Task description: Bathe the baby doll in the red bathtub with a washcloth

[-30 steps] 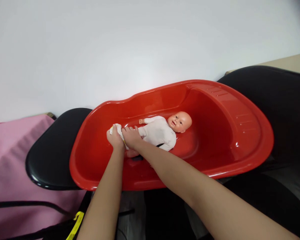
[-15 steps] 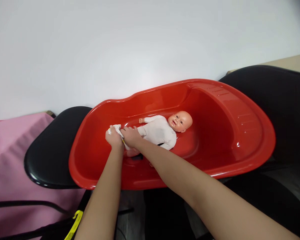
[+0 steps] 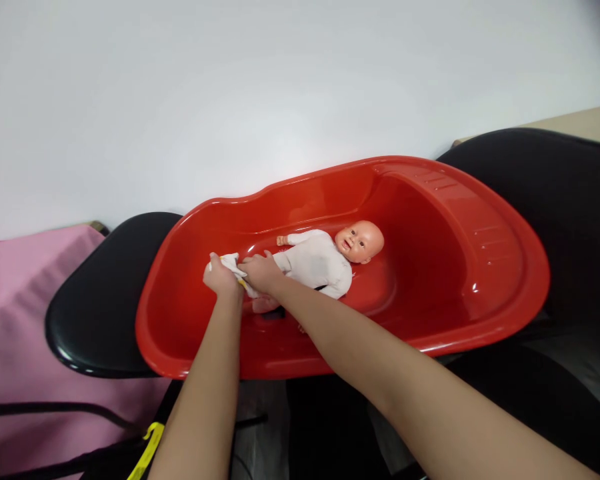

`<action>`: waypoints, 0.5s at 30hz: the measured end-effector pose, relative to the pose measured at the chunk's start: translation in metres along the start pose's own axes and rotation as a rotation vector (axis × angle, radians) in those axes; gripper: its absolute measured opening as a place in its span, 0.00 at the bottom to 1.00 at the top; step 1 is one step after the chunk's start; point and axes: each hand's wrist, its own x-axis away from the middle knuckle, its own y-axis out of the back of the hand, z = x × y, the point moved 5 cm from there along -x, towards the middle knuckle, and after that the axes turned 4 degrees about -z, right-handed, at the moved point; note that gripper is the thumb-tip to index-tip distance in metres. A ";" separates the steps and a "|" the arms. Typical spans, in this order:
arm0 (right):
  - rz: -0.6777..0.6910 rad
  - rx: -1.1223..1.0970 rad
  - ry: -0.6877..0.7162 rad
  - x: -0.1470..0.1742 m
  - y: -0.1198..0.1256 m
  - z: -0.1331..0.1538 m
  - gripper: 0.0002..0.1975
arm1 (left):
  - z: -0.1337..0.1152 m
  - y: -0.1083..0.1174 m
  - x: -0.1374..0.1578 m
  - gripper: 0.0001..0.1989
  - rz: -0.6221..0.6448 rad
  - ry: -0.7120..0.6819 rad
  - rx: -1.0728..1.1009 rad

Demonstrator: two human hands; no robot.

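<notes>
A baby doll (image 3: 313, 263) with a white cloth body lies on its back in a red baby bathtub (image 3: 430, 227), head to the right, legs to the left. My left hand (image 3: 220, 275) is closed on a white cloth (image 3: 233, 262) with yellow marks, just beyond the doll's feet. Beside it, my right hand (image 3: 260, 272) is closed at the doll's lower legs, over the cloth's near end. Whether its fingers grip the cloth, a leg or both is hidden. One bare doll leg (image 3: 265, 305) shows below my right hand.
Black chair seats stand at the left (image 3: 100, 300) and right (image 3: 565, 220) of the bathtub. A white wall (image 3: 280, 100) rises behind. Pink fabric (image 3: 25, 320) hangs at the left, and a yellow tag (image 3: 147, 450) shows at the lower left.
My left hand has moved slightly left, away from the right hand, and more of the white cloth shows between them. The doll has stayed in place.
</notes>
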 end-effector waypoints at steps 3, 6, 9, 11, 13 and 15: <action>0.034 0.020 -0.038 0.000 0.000 -0.001 0.13 | 0.000 0.001 -0.001 0.14 -0.012 0.021 -0.021; 0.040 0.061 -0.027 -0.001 -0.002 0.001 0.15 | 0.001 0.002 0.000 0.15 -0.021 0.058 -0.023; 0.081 0.102 -0.011 -0.001 -0.005 0.002 0.19 | 0.000 0.002 0.002 0.14 -0.022 0.074 0.000; 0.099 0.103 0.007 0.001 -0.005 0.003 0.22 | 0.000 0.002 0.002 0.13 -0.027 0.074 0.021; 0.085 0.095 0.019 0.002 -0.004 0.004 0.21 | 0.001 0.002 0.000 0.12 -0.031 0.074 0.039; 0.058 0.091 0.022 0.004 -0.002 0.004 0.17 | 0.004 0.002 -0.004 0.12 -0.019 0.090 0.034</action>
